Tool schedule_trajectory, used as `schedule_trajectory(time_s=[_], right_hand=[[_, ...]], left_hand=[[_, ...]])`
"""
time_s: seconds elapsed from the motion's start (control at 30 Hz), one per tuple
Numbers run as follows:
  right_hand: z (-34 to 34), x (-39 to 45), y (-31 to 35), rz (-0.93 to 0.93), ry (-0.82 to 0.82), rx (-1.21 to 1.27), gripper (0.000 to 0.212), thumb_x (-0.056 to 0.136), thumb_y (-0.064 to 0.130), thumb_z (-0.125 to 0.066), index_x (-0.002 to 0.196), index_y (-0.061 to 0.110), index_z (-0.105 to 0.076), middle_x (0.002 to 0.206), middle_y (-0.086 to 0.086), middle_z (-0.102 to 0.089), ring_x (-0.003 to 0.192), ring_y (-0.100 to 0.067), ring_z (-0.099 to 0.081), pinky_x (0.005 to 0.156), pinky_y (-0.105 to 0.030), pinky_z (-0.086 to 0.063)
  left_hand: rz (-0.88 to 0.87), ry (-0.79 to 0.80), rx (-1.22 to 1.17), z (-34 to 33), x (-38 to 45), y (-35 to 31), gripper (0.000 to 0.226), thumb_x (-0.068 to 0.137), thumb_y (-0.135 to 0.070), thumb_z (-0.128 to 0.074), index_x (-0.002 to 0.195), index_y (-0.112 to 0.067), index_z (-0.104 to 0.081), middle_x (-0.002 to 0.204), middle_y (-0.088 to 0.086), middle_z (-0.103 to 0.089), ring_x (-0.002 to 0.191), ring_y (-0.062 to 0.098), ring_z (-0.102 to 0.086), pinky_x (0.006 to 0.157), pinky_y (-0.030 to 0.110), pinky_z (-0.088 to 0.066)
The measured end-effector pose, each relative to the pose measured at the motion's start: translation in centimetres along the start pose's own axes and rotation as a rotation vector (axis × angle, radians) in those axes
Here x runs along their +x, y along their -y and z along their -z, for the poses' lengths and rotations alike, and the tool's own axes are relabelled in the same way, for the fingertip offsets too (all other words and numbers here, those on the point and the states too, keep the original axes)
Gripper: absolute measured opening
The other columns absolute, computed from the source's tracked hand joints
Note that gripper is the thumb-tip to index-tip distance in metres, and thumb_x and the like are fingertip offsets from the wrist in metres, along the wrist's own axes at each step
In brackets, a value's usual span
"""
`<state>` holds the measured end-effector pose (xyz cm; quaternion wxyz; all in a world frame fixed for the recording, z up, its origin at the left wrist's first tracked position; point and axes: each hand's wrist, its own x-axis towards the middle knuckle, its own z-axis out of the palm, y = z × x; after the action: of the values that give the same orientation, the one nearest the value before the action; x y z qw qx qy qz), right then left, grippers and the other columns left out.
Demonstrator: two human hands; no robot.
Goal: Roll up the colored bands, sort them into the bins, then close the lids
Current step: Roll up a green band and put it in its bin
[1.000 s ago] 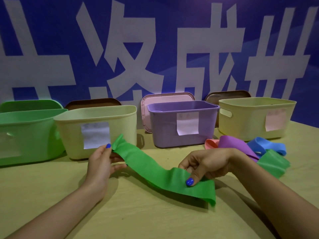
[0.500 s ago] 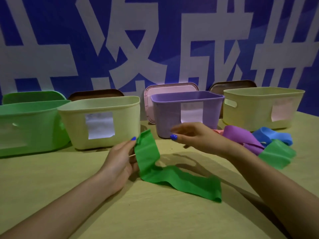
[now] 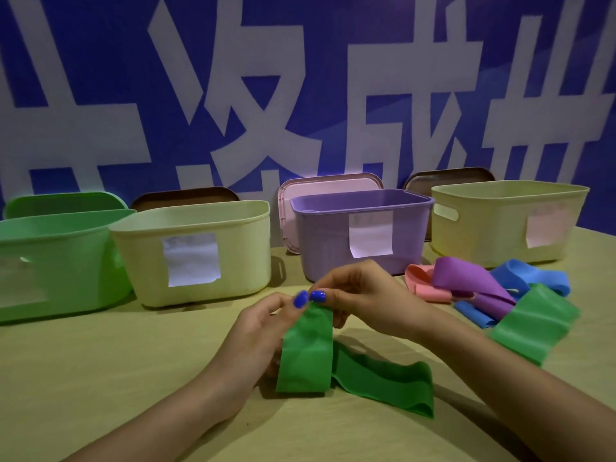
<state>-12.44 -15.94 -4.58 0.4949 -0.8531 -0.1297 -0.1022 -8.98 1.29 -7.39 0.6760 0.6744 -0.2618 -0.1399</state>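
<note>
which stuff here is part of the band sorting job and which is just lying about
Job: green band pinched by left hand and right hand; band pile; green bin, two yellow bins, purple bin; lids.
Lying about: table, blue banner.

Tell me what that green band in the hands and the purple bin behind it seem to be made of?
Green band: probably thin rubber or latex, matte; it hangs limp and bends in soft waves where it trails onto the table.
Purple bin: likely moulded plastic, smooth with a slight sheen; its walls stand rigid, with a rounded rolled rim. A paper label is stuck on its front.
</note>
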Motion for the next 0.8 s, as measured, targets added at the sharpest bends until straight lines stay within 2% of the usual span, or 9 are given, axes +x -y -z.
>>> schedule_trajectory(time_s=[0.07,0.17,0.27,0.4,0.5,0.57,0.63,0.7,0.8], right_hand=[[-0.1,0.0,0.0,-0.003,0.004,-0.008,0.014,0.090,0.015,-0.056,0.095,0.015,-0.068,0.083,-0.007,-0.070,0.064,-0.011,-0.061,0.062,-0.023,-0.054],[-0.2,-0.1,0.1,-0.010,-0.009,-0.001,0.013,0.089,0.017,-0.057,0.093,0.015,-0.069,0.078,-0.003,-0.068,0.063,-0.008,-0.060,0.062,-0.022,-0.053],[-0.4,-0.4,0.7,-0.011,-0.008,-0.018,0.010,0.087,0.023,-0.061,0.090,0.022,-0.070,0.079,0.002,-0.070,0.064,-0.005,-0.060,0.061,-0.019,-0.051],[-0.7,-0.5,1.1,-0.011,-0.028,-0.133,0.017,0.079,0.026,-0.071,0.096,0.023,-0.072,0.085,0.006,-0.072,0.074,-0.003,-0.063,0.062,-0.013,-0.047],[-0.9,-0.4,0.9,-0.001,-0.070,-0.135,0.012,0.081,0.021,-0.071,0.093,0.019,-0.074,0.081,0.006,-0.072,0.071,-0.003,-0.063,0.063,-0.013,-0.047],[-0.9,-0.4,1.0,-0.016,-0.075,-0.119,0.009,0.081,0.019,-0.071,0.089,0.017,-0.074,0.078,0.007,-0.071,0.069,-0.001,-0.062,0.062,-0.013,-0.047],[-0.9,-0.4,1.1,-0.032,-0.075,-0.112,0.004,0.081,0.016,-0.071,0.084,0.015,-0.073,0.075,0.006,-0.070,0.066,0.000,-0.061,0.061,-0.014,-0.048],[-1.1,-0.3,1.2,-0.036,-0.100,-0.127,0.002,0.081,0.014,-0.071,0.080,0.014,-0.072,0.075,0.003,-0.070,0.064,-0.001,-0.060,0.061,-0.018,-0.050],[-1.3,-0.2,1.5,-0.046,-0.116,-0.193,0.006,0.082,0.015,-0.071,0.075,0.017,-0.071,0.075,0.001,-0.070,0.067,-0.007,-0.062,0.064,-0.024,-0.054]], left_hand=[[-0.087,-0.016,0.066,0.0,-0.1,0.2,0.036,0.072,-0.040,-0.058,0.094,-0.012,-0.065,0.082,0.013,-0.073,0.065,0.019,-0.067,0.053,0.025,-0.051],[-0.203,-0.052,0.116,0.2,0.0,0.5,0.025,0.076,-0.036,-0.057,0.085,-0.015,-0.068,0.081,0.007,-0.073,0.073,0.015,-0.068,0.061,0.024,-0.053],[-0.275,-0.091,0.165,0.5,0.2,0.7,0.020,0.077,-0.031,-0.057,0.081,-0.019,-0.072,0.081,0.002,-0.074,0.076,0.012,-0.068,0.068,0.021,-0.052],[-0.260,-0.074,0.100,0.6,0.3,0.6,0.021,0.077,-0.026,-0.057,0.082,-0.018,-0.076,0.082,0.005,-0.075,0.079,0.014,-0.071,0.067,0.019,-0.054],[-0.245,-0.043,0.052,0.6,0.2,0.5,0.024,0.076,-0.026,-0.056,0.082,-0.015,-0.077,0.083,0.008,-0.075,0.079,0.017,-0.071,0.065,0.019,-0.054],[-0.284,-0.038,0.093,0.6,0.1,0.6,0.023,0.076,-0.026,-0.057,0.081,-0.020,-0.078,0.081,0.006,-0.075,0.078,0.014,-0.070,0.065,0.019,-0.053],[-0.334,-0.044,0.167,0.7,0.2,0.7,0.021,0.078,-0.028,-0.057,0.086,-0.029,-0.076,0.082,0.002,-0.075,0.081,0.014,-0.070,0.070,0.022,-0.054],[-0.375,-0.063,0.228,0.9,0.3,0.8,0.015,0.085,-0.034,-0.061,0.089,-0.033,-0.075,0.083,0.001,-0.075,0.083,0.018,-0.069,0.076,0.033,-0.056],[-0.418,-0.096,0.291,1.0,0.5,1.3,0.018,0.082,-0.038,-0.058,0.087,-0.034,-0.074,0.079,0.004,-0.072,0.078,0.024,-0.066,0.073,0.047,-0.053]])
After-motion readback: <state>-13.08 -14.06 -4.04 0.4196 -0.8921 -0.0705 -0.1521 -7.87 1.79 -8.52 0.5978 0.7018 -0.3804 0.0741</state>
